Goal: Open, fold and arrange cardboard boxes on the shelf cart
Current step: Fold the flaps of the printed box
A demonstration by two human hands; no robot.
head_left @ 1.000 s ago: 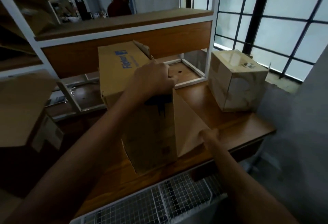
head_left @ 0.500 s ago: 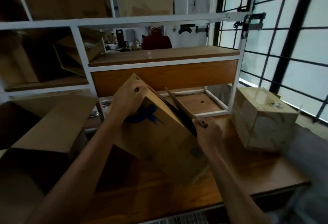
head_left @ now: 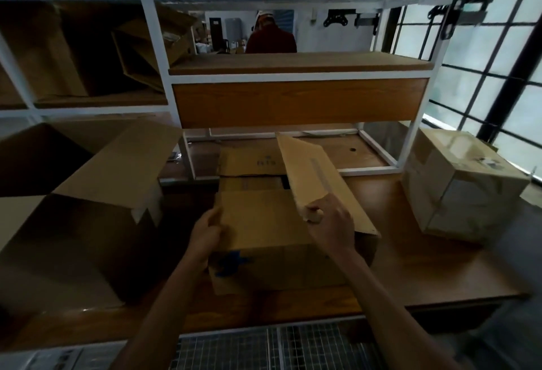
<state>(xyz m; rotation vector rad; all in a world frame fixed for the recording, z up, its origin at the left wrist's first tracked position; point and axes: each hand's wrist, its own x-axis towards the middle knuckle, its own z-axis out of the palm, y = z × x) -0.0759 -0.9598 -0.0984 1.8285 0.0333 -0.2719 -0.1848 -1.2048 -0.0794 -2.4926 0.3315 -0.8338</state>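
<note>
A brown cardboard box (head_left: 281, 264) with a blue mark on its front stands upright on the wooden table (head_left: 425, 278), its top flaps open. My left hand (head_left: 206, 233) grips the edge of the near flap (head_left: 261, 220) at the box's left side. My right hand (head_left: 330, 223) pinches the near corner of the raised right flap (head_left: 316, 181), which stands tilted up over the box. The far flap (head_left: 252, 161) lies folded back.
A large open box (head_left: 76, 223) sits at the left. A taped, wrapped box (head_left: 460, 184) stands at the right. A white-framed wooden shelf unit (head_left: 299, 102) rises behind, with folded cardboard (head_left: 146, 55) in its left bay. A person in red (head_left: 271, 38) is far behind. A wire grid (head_left: 264, 349) runs along the table's near edge.
The box went from tilted in my hands to upright on the table. My left hand moved from its top corner to the near flap, and my right hand now lifts the right flap.
</note>
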